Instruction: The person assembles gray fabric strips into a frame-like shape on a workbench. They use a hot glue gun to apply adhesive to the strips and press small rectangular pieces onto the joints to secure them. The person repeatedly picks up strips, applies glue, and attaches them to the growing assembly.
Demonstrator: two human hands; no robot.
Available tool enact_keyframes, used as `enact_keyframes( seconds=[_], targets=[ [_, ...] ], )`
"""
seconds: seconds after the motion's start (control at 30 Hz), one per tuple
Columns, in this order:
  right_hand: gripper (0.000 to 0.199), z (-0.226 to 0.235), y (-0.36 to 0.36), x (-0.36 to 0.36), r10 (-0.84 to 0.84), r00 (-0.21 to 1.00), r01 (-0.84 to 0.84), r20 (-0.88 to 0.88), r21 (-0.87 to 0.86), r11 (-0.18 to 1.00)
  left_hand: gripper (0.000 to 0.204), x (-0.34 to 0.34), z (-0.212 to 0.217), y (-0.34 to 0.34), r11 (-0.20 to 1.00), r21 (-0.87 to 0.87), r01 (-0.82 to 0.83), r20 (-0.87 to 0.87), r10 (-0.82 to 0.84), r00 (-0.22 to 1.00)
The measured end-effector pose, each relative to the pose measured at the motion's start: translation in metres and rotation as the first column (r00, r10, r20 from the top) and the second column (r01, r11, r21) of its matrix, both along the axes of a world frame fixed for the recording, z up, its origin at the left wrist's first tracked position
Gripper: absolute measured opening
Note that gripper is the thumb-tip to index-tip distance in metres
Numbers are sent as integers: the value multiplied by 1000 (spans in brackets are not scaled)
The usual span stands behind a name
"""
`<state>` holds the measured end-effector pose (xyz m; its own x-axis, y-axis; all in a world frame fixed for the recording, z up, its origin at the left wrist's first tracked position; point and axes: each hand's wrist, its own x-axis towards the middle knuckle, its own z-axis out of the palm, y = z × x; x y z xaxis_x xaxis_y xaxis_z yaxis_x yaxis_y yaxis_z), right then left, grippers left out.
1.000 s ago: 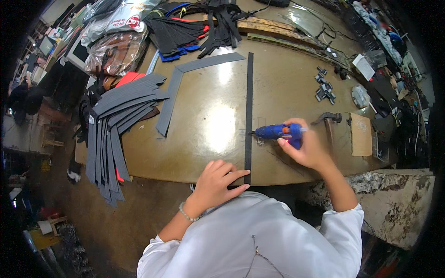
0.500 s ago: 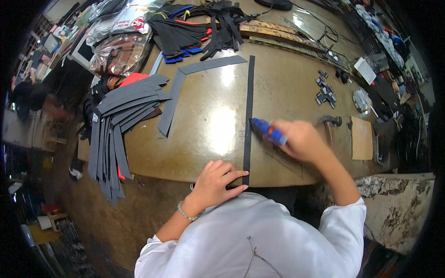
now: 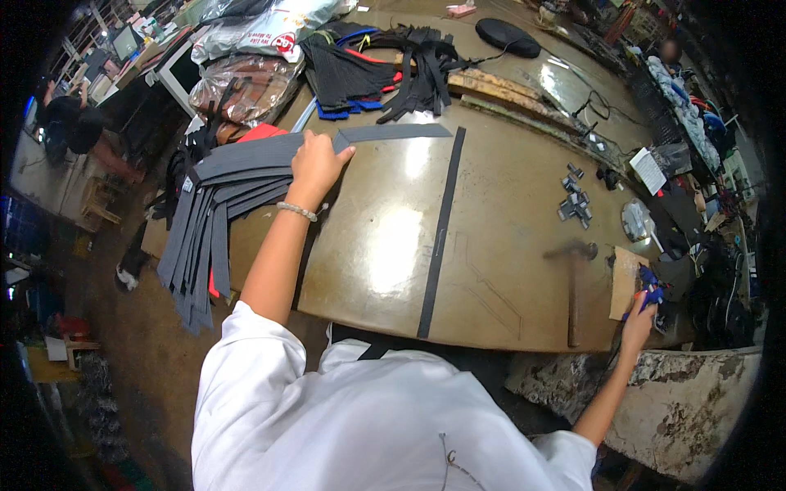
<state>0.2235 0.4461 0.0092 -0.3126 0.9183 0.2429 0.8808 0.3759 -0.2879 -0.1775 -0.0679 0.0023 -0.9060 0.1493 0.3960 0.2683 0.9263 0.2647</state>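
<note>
Over on the left, my left hand is closed on a grey bent strip at its corner, beside a fanned stack of similar grey strips. One arm of that strip stretches right across the table; my hand and forearm hide much of the rest. A long black strip lies flat on the table, running away from me, with neither hand touching it. At the far right, my right hand grips a blue glue gun above a piece of brown cardboard.
A hammer lies right of the black strip. Small dark metal pieces sit beyond it. Wooden bars, bundles of black strips and a plastic-wrapped brown bundle occupy the far side. The table's near edge curves before me.
My left hand has left the black strip's near end and reached the grey bent strip. My right hand has carried the glue gun from the black strip to the far right.
</note>
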Motion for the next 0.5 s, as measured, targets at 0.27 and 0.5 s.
enact_keyframes(
  seconds=[0.27, 0.5],
  targets=[
    [34, 133, -165, -38, 489, 860, -504, -142, -95, 858, 26, -22, 44, -11, 605, 763, 228, -18, -334, 942],
    [36, 144, -255, -133, 936, 322, -513, -143, 805, 299, 20, 102, 149, 15, 693, 349, 631, -509, -425, 748]
  ],
)
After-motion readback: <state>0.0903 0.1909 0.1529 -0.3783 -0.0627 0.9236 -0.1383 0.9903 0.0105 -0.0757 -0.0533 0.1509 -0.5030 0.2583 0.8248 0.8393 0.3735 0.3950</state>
